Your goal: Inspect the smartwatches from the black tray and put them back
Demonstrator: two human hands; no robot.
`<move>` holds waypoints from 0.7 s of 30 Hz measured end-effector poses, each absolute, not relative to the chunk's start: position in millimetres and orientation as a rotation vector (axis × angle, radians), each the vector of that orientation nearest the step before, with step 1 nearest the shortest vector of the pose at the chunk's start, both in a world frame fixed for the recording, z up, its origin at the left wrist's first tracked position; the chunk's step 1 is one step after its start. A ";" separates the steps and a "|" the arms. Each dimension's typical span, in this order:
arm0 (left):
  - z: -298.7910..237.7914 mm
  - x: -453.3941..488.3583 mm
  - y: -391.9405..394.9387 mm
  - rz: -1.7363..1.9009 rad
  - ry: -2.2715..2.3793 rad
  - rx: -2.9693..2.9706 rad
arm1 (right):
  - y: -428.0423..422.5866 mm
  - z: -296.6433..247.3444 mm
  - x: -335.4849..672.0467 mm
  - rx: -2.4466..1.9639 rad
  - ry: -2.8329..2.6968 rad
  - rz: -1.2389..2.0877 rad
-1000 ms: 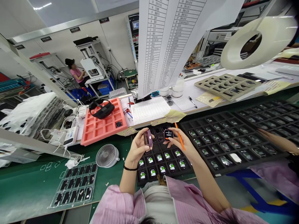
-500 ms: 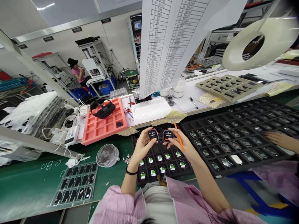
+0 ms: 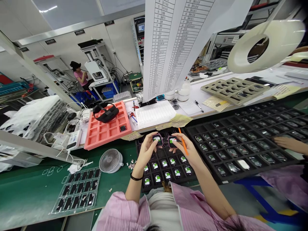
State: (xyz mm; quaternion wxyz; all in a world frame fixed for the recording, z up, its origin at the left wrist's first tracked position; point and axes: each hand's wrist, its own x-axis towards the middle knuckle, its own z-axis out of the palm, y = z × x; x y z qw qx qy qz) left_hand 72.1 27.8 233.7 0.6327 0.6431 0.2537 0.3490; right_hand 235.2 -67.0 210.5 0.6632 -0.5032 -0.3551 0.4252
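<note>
Fingers (image 3: 149, 143) of the left hand (image 3: 144, 154) pinch a smartwatch (image 3: 157, 139), while the right hand (image 3: 189, 150) pinches a second smartwatch (image 3: 172, 141) and an orange stick (image 3: 183, 144) above a black tray (image 3: 138, 150).

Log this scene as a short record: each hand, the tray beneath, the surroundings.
Left hand: holds a smartwatch, screen lit.
Right hand: holds a second smartwatch and an orange stick.
Beneath: black tray of smartwatches.
Rest: co-worker's hand over a larger black tray; pink foam tray; desk fan.
</note>
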 end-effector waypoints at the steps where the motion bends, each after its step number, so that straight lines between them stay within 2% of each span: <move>1: 234.0 72.0 27.4 0.798 0.587 1.469 | -66.9 210.0 235.1 -1.139 -0.802 0.963; 21: 233.6 69.1 26.6 0.748 0.569 1.475 | -67.7 211.2 239.7 -1.143 -0.811 1.036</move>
